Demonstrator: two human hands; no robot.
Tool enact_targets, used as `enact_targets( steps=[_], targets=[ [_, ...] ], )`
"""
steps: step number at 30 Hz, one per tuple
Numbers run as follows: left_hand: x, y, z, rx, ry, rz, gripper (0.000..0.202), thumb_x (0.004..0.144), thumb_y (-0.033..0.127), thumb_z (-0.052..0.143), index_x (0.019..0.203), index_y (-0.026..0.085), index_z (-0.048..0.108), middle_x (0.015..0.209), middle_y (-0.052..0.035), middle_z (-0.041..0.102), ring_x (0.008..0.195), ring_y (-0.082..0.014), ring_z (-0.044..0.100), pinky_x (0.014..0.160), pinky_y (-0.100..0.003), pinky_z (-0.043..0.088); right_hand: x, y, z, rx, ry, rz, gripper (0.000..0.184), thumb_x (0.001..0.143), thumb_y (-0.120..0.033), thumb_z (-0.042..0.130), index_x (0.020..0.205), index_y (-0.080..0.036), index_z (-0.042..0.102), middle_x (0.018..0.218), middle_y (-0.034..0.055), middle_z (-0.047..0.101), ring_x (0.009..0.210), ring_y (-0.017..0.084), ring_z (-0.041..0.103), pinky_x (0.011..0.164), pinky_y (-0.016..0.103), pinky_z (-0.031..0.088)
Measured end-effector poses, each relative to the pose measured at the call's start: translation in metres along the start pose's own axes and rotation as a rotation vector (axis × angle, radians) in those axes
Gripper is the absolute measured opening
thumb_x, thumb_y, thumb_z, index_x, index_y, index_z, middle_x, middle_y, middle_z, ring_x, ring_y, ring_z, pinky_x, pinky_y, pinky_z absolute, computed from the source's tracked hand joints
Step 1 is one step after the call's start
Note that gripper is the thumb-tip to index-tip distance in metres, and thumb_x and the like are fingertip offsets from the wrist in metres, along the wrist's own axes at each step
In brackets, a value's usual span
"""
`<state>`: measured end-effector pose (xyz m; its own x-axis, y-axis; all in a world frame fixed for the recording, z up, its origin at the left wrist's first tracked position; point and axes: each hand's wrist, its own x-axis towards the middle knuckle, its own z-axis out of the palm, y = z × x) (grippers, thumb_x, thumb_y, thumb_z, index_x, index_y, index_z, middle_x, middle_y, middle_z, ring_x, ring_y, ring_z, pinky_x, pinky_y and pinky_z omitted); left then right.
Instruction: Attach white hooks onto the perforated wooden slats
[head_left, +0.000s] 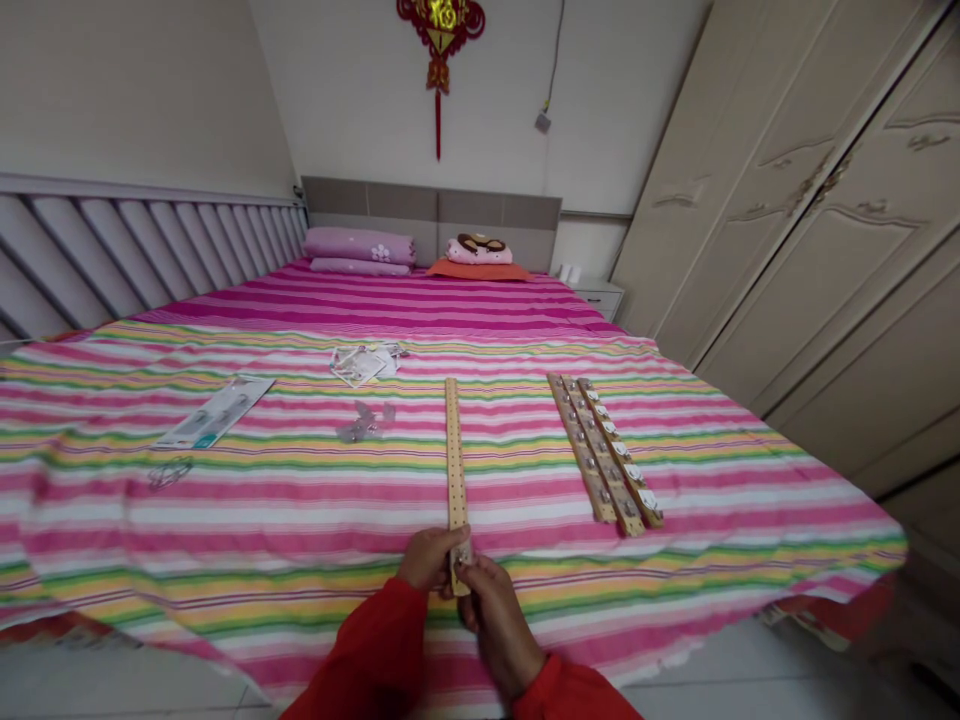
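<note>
A long wooden strip with a row of small holes (454, 450) lies lengthwise on the striped bedspread (300, 520). My left hand (430, 557) grips its near end with fingers curled round it. My right hand (491, 600) pinches something small at that same end; what it pinches is too small to name. Both sleeves are red. Three similar wooden strips fitted with metal hooks (606, 450) lie side by side to the right, out of reach of both hands.
Loose metal hooks (365, 423) and opened packaging (365, 363) lie mid-bed, a packaging card (216, 412) and another hook (170, 472) to the left. Pillows (360, 248) sit at the headboard. A wardrobe (825, 250) stands on the right, a slatted wall panel (135, 250) on the left.
</note>
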<state>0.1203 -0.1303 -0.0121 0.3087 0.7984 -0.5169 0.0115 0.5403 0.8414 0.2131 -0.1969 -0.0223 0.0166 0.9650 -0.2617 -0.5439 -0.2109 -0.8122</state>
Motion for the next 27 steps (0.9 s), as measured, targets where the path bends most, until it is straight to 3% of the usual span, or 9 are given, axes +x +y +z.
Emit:
enact_targets(
  steps=[10, 17, 23, 27],
  targets=[
    [0.009, -0.006, -0.002, 0.046, 0.089, 0.043, 0.05, 0.046, 0.06, 0.073, 0.046, 0.016, 0.05, 0.037, 0.0039, 0.043, 0.035, -0.007, 0.038, 0.038, -0.022, 0.024, 0.006, 0.005, 0.004, -0.002, 0.062, 0.039, 0.028, 0.061, -0.037, 0.075, 0.061, -0.012, 0.062, 0.047, 0.0019, 0.058, 0.035, 0.004, 0.035, 0.036, 0.02, 0.011],
    [0.004, -0.003, -0.001, 0.03, 0.126, -0.01, 0.052, 0.045, 0.062, 0.073, 0.048, 0.016, 0.049, 0.036, 0.0054, 0.04, 0.034, -0.0055, 0.033, 0.037, -0.021, 0.022, 0.002, -0.001, -0.003, 0.0, 0.003, 0.039, 0.031, 0.059, -0.039, 0.077, 0.063, -0.011, 0.065, 0.049, 0.0025, 0.059, 0.034, 0.003, 0.032, 0.036, 0.02, 0.01],
    [-0.003, -0.002, 0.001, -0.017, 0.119, -0.073, 0.062, 0.043, 0.074, 0.067, 0.056, 0.014, 0.055, 0.045, 0.0004, 0.052, 0.036, -0.0098, 0.045, 0.037, -0.022, 0.029, 0.001, 0.002, -0.013, 0.014, -0.008, 0.044, 0.034, 0.06, -0.041, 0.077, 0.066, -0.011, 0.064, 0.052, 0.0033, 0.061, 0.033, 0.003, 0.034, 0.035, 0.019, 0.014],
    [-0.018, 0.018, -0.019, 0.054, 0.114, -0.106, 0.065, 0.054, 0.078, 0.058, 0.06, 0.013, 0.062, 0.056, -0.0082, 0.064, 0.047, -0.0159, 0.058, 0.046, -0.027, 0.042, 0.001, 0.003, -0.022, 0.001, -0.059, 0.083, 0.039, 0.064, -0.047, 0.074, 0.076, -0.011, 0.065, 0.059, 0.0058, 0.066, 0.03, 0.005, 0.039, 0.032, 0.018, 0.019]
  ],
)
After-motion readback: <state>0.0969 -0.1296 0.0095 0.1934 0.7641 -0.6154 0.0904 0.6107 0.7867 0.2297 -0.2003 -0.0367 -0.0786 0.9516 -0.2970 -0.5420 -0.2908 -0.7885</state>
